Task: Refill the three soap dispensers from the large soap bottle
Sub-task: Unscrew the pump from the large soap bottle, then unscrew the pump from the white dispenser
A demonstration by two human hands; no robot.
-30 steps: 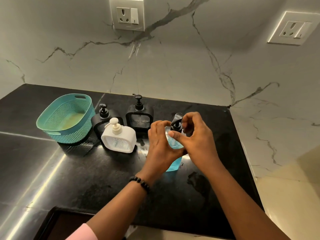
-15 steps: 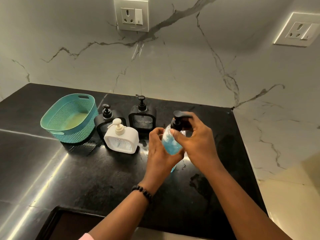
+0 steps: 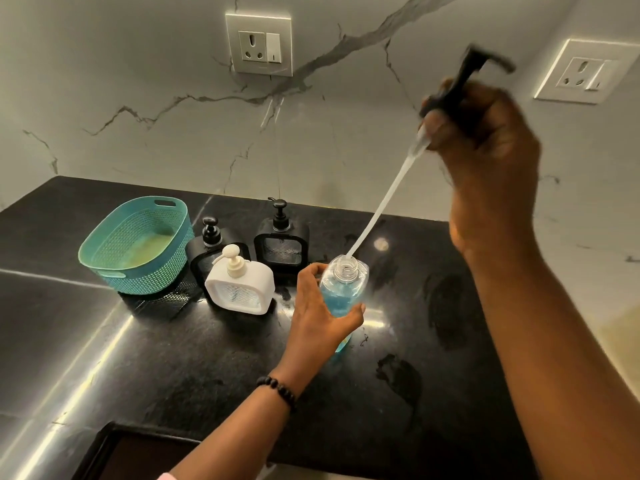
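The large clear soap bottle (image 3: 341, 289), partly full of blue soap, stands on the black counter (image 3: 207, 358) with its neck uncapped. My left hand (image 3: 318, 317) grips its body. My right hand (image 3: 485, 147) is raised high at the upper right, closed on the black pump head (image 3: 464, 77). The pump's long white tube (image 3: 381, 202) slants down, its tip just above the bottle mouth. Three square dispensers stand left of the bottle: a white one (image 3: 240, 285) in front, a black one (image 3: 211, 244) behind it, another black one (image 3: 281, 244) to the right.
A teal perforated basket (image 3: 135, 244) sits at the counter's left. Marble walls with two power sockets (image 3: 259, 45) (image 3: 585, 72) close off the back and right. A dark sink edge (image 3: 114, 452) shows at the bottom. Wet smears mark the counter right of the bottle.
My right hand has lifted the pump head up and to the right, drawing its tube out of the soap bottle. My left hand kept hold of the bottle.
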